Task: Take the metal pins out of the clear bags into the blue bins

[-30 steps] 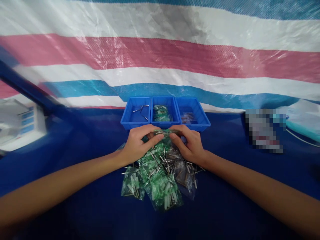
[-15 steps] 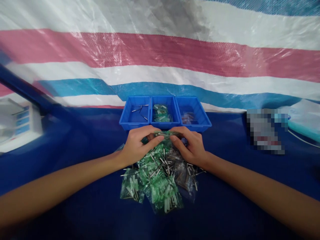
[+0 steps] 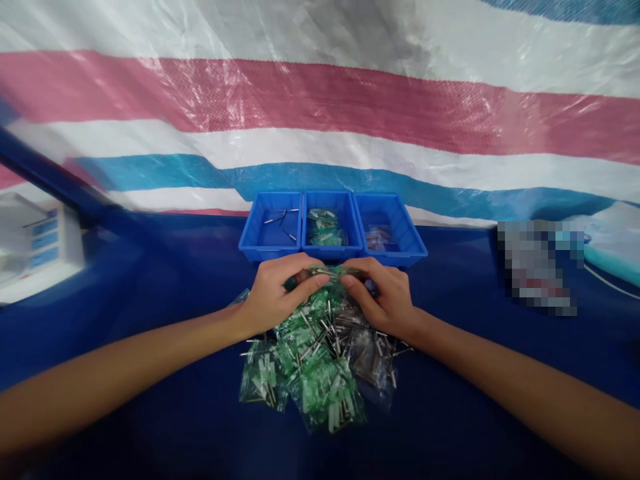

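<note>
Hands, left (image 3: 273,293) and right (image 3: 387,297), share a closed grip on a green packet (image 3: 327,271).

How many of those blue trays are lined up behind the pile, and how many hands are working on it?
Blue trays: 3
Hands, left hand and right hand, both pinching one green packet: 2
Total: 5

Single head cam, looks fwd and down, close over table (image 3: 150,280), facing striped tarp (image 3: 320,100)
</note>
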`<state>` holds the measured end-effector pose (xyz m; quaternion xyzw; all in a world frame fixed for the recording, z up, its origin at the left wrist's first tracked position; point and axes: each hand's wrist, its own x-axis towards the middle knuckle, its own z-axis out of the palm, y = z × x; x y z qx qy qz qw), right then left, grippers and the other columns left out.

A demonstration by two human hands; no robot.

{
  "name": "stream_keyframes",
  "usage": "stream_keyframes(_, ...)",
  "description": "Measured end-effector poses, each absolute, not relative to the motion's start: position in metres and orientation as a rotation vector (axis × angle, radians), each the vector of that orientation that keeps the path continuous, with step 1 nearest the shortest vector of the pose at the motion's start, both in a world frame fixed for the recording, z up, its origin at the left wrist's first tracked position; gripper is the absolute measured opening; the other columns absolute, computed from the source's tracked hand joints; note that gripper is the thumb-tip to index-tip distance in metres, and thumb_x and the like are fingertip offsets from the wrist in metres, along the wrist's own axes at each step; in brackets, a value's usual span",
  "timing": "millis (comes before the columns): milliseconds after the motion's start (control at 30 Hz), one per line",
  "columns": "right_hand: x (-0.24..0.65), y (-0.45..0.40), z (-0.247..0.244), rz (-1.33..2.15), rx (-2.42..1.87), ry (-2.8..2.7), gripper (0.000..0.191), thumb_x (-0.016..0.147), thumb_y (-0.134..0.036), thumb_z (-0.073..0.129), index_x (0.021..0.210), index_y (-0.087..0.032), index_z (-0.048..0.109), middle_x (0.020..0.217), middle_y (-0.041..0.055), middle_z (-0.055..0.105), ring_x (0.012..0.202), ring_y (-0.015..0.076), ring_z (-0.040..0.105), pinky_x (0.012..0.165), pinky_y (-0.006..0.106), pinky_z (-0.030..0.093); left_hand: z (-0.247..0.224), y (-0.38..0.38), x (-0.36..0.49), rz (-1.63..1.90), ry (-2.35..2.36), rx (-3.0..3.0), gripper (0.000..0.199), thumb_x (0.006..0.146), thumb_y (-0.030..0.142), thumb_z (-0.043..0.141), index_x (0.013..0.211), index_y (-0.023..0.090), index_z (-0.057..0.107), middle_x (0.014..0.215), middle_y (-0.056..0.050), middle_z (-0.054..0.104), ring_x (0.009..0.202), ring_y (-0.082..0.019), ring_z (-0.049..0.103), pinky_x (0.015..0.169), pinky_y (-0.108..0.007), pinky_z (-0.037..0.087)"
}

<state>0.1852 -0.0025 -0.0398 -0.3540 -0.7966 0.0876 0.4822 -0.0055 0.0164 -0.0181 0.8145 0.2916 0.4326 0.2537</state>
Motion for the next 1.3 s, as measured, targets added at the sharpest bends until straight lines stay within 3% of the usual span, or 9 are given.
stream_keyframes(767,0.1849,-0.0013,-0.0356,0.199,-0.843,-1.938,0.012,0.093,-0.022,0.046,0.093,-0.021,0.059,0.07,-0.001,0.067,0.056,0.0106,0.06,0.051,0.022,0.047,-0.019,0.0201,-0.0069,1.154,0.829,2.238,0.017,0.089,0.034,0.058,0.087,0.018,0.065,0.054,0.003,0.058,0.049,-0.01,0.055,0.047,-0.021,0.043)
stream_keyframes(1300,0.1865,-0.0026,-0.0343,0.235,-0.827,-1.941,0.012,0.093,-0.02,0.048,0.096,-0.02,0.06,0.073,-0.0002,0.068,0.06,0.0108,0.062,0.055,0.022,0.05,-0.0155,0.0214,-0.0043,1.086,0.805,2.26,0.011,0.089,0.025,0.057,0.084,0.017,0.063,0.057,0.004,0.056,0.051,-0.009,0.052,0.053,-0.021,0.043)
